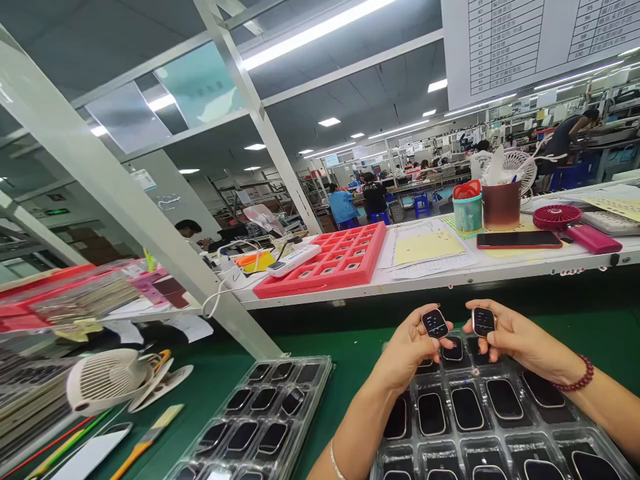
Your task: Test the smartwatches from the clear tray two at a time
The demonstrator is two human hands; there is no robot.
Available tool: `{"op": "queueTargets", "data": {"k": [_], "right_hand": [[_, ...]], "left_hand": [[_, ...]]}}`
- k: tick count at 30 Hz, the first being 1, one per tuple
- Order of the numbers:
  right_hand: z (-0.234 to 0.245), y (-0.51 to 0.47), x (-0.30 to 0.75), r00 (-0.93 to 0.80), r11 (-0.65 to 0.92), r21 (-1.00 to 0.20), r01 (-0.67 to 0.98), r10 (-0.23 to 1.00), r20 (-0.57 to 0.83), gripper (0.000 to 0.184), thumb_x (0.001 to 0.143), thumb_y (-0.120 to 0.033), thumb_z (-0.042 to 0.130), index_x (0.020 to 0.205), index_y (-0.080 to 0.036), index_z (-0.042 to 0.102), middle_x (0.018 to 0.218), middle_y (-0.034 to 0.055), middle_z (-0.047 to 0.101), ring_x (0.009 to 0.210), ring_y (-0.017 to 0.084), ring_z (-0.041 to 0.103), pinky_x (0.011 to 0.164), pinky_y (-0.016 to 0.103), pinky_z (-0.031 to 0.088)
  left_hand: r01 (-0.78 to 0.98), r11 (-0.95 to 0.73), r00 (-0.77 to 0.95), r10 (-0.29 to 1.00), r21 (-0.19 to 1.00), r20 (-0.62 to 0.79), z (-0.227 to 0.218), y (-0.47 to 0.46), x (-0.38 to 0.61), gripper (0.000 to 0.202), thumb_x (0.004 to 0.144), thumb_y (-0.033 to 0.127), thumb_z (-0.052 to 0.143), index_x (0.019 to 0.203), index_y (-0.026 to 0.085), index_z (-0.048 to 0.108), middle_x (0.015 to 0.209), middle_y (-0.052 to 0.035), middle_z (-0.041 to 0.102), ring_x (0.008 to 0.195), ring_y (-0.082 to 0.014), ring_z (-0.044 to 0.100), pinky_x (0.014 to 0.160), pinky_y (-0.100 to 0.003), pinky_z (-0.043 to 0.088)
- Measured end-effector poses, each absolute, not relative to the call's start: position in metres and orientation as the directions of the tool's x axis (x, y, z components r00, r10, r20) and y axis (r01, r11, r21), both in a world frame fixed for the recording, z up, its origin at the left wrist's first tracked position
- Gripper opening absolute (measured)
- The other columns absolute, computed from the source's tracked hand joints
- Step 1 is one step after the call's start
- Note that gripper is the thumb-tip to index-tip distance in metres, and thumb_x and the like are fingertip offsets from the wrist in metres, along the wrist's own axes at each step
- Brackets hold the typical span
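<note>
Fig.: smartwatch body (435, 323) pinched upright by left hand (406, 353), second smartwatch body (483, 321) pinched by right hand (523, 333); both held just above clear blister tray (560, 432), further watch bodies (467, 408) seated in its pockets.

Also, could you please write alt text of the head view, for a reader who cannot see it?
The left hand holds a black smartwatch body, the right hand a second smartwatch body, above a clear plastic tray of similar watches on a green bench mat.
</note>
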State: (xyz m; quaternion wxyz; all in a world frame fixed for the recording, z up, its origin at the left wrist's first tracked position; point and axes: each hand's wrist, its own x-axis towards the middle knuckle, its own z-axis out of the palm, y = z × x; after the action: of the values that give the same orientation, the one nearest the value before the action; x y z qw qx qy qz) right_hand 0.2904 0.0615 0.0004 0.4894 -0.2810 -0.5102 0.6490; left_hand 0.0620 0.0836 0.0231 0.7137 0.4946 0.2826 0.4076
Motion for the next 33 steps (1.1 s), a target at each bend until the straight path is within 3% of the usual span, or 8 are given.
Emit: {"op": "queueTargets", "data": {"k": [3, 9, 15, 22, 26, 33], "right_hand": [[-0.001, 0.059, 0.285, -0.328, 0.127, -0.972, -0.197, 0.926, 0.188, 0.05, 0.08, -0.019, 0.068, 0.125, -0.023, 0.047, 0.099, 0.0032, 0.063, 0.071, 0.012, 0.06, 0.056, 0.022, 0.054], [0.005, 0.053, 0.283, -0.301, 0.25, -0.968, 0.033, 0.925, 0.229, 0.033, 0.082, -0.021, 0.061, 0.114, -0.021, 0.052, 0.087, 0.0012, 0.059, 0.068, 0.013, 0.053, 0.055, 0.025, 0.046], [0.01, 0.049, 0.28, -0.315, 0.26, -0.96, 0.101, 0.924, 0.217, 0.029, 0.082, -0.023, 0.058, 0.11, -0.021, 0.051, 0.086, 0.0017, 0.058, 0.067, 0.014, 0.052, 0.057, 0.028, 0.043], [0.011, 0.048, 0.281, -0.344, 0.307, -0.942, 0.138, 0.906, 0.245, 0.021, 0.084, -0.02, 0.054, 0.104, -0.021, 0.051, 0.086, 0.0011, 0.059, 0.078, 0.017, 0.055, 0.069, 0.031, 0.046], [0.009, 0.049, 0.282, -0.375, 0.292, -0.951, 0.103, 0.897, 0.235, 0.026, 0.084, -0.02, 0.054, 0.109, -0.022, 0.048, 0.092, 0.0017, 0.058, 0.08, 0.018, 0.057, 0.073, 0.032, 0.049], [0.009, 0.049, 0.282, -0.346, 0.318, -0.931, 0.177, 0.906, 0.244, 0.019, 0.086, -0.02, 0.05, 0.104, -0.022, 0.052, 0.086, 0.0011, 0.06, 0.076, 0.017, 0.056, 0.065, 0.028, 0.047]], "left_hand": [[-0.207, 0.078, 0.513, 0.857, 0.975, 0.041, 0.021, 0.08, 0.064, 0.059, 0.068, 0.014, 0.074, 0.122, 0.018, 0.053, 0.107, -0.0107, 0.066, 0.084, -0.0179, 0.068, 0.059, -0.02, 0.048], [-0.105, -0.021, 0.507, 0.859, 0.994, 0.071, 0.023, 0.078, 0.064, 0.045, 0.075, 0.018, 0.066, 0.118, 0.016, 0.055, 0.097, -0.01, 0.068, 0.073, -0.0152, 0.067, 0.055, -0.02, 0.043], [-0.095, -0.03, 0.493, 0.867, 0.995, 0.073, 0.023, 0.078, 0.064, 0.048, 0.076, 0.021, 0.067, 0.122, 0.017, 0.055, 0.098, -0.0104, 0.069, 0.073, -0.016, 0.067, 0.055, -0.021, 0.043], [-0.065, -0.043, 0.486, 0.871, 0.997, 0.069, 0.024, 0.075, 0.063, 0.043, 0.078, 0.021, 0.063, 0.12, 0.016, 0.057, 0.098, -0.0106, 0.069, 0.073, -0.0158, 0.067, 0.056, -0.021, 0.043], [-0.052, -0.038, 0.491, 0.869, 0.998, 0.058, 0.024, 0.075, 0.063, 0.045, 0.074, 0.017, 0.064, 0.118, 0.016, 0.057, 0.1, -0.0102, 0.068, 0.076, -0.0167, 0.068, 0.056, -0.021, 0.044], [-0.022, -0.039, 0.494, 0.868, 0.999, 0.045, 0.024, 0.075, 0.064, 0.037, 0.076, 0.017, 0.061, 0.112, 0.015, 0.059, 0.093, -0.0098, 0.07, 0.072, -0.017, 0.068, 0.054, -0.02, 0.042]]}}
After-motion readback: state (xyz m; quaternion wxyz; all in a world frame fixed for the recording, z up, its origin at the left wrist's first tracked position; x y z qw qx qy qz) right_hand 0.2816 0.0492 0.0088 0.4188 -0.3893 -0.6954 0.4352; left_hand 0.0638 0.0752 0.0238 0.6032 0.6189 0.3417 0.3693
